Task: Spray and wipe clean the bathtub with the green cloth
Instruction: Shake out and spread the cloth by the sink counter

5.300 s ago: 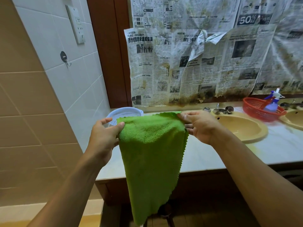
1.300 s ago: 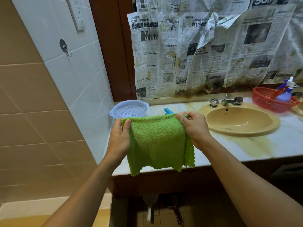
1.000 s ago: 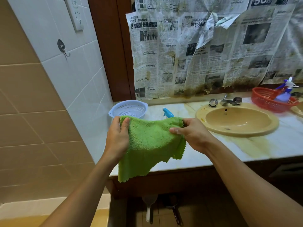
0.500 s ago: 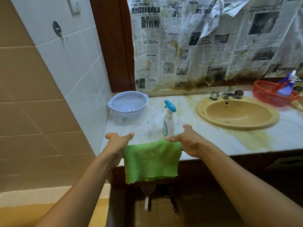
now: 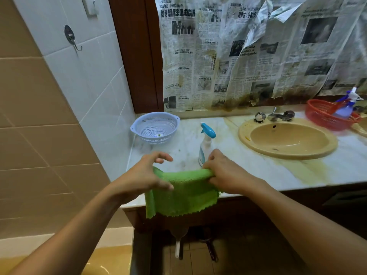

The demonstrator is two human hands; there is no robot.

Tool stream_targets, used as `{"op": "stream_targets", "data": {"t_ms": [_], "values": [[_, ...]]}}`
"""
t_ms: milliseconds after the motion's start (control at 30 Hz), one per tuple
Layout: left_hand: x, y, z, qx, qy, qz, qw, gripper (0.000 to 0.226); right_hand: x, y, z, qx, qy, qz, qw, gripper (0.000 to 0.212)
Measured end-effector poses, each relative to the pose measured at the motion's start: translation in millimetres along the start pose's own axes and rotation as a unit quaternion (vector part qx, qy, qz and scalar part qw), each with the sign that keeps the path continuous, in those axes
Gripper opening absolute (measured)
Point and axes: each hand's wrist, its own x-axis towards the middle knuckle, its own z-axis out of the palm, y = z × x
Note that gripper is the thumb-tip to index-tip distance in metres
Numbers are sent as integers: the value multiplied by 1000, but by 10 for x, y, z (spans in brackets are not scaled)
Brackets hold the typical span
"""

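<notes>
Head camera view, looking down over both forearms. A green cloth [image 5: 184, 193] of fluffy, looped microfibre is held at the front edge of a stained, pale marble countertop [image 5: 244, 165]. The cloth's top edge is bunched into a soft roll whose long axis runs left to right between the hands, parallel to the counter's edge. The rest hangs down in front of the dark wooden cabinet and ends in a zigzag-cut hem.

The right end of the roll is grasped in the curled fingers of the right hand [image 5: 224, 173]. The left end is caught under the thumb of the left hand [image 5: 143, 175], whose fingers are spread and lifted.

A white spray bottle [image 5: 206, 144] with a blue trigger head is seen upright just behind the right hand. A glossy yellow bathtub [image 5: 111, 257] is visible at the lower left.
</notes>
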Motion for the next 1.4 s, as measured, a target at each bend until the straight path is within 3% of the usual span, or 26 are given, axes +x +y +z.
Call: {"op": "stream_targets", "data": {"t_ms": [67,133,233,300,367,467,567,633,733,800,867,1000,1133,1233,1300,1400], "values": [[50,-21,-20,182,-11,51,982,66,77,27,-94,-37,19,-15,999,20],[147,-83,-31,320,7,104,942,46,136,46,-196,-37,30,-30,998,20],[264,-159,-92,398,53,137,906,11,184,109,-306,137,16,-22,990,23],[318,-196,-164,417,86,138,894,13,218,171,-322,217,19,-10,976,20],[361,-226,-231,356,93,110,923,26,232,207,-307,307,34,7,951,7],[388,-249,-209,222,80,53,970,36,281,230,-236,412,58,37,908,6],[436,-299,-87,157,103,23,982,32,376,224,-184,412,104,78,902,12],[476,-319,30,50,114,-17,992,31,434,172,-165,366,155,95,912,23],[526,-266,207,-199,105,-92,970,29,465,29,-122,283,239,53,927,16],[530,-188,283,-297,101,-116,943,22,440,-79,-91,256,265,-7,930,17],[525,-108,317,-351,92,-120,924,22,414,-144,-60,233,262,-45,935,25],[532,-39,314,-406,79,-117,903,31,410,-184,34,191,234,-71,951,5],[541,-52,305,-428,63,-105,895,38,370,-266,48,186,202,-80,958,17],[533,-72,297,-454,35,-105,884,51,329,-364,49,167,145,-113,969,14],[525,-80,283,-471,12,-104,876,57,307,-433,57,128,100,-135,977,23],[522,-143,262,-459,3,-103,882,44,241,-477,40,117,25,-138,983,36]]}}
